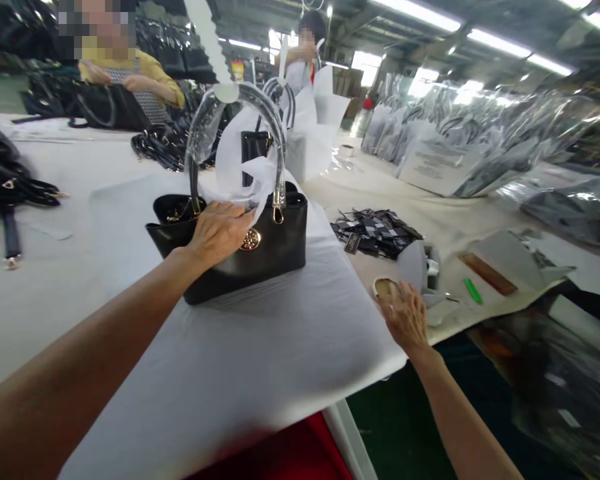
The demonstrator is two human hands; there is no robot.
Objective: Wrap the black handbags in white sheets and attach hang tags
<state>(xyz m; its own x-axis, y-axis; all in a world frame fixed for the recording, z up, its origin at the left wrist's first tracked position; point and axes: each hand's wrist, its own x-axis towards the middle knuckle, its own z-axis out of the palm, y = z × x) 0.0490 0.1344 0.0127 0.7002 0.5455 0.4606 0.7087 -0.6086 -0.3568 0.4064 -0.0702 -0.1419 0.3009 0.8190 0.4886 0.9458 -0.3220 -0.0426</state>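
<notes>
A black handbag (275, 243) with a round gold emblem stands upright on white sheeting on the table. Its two raised handles (197, 137) are wrapped in clear plastic, with a white notched strip (210, 43) rising from their top. My left hand (223, 230) grips the bag's front upper rim, fingers over the edge beside white tissue paper (260, 175); the thumb is hidden. To the right, near the table edge, my right hand (405, 317) has its fingers curled at a roll of tape (386, 291). A grey tape dispenser (420, 267) sits just beyond those fingers.
Black hang tags (377, 233) lie heaped right of the bag. Farther right are a brown strip (487, 273), a green cutter (472, 291) and plastic-wrapped bags (440, 153). Black straps (10, 180) lie at left. Two people stand across the table, one handling a black bag (113, 107).
</notes>
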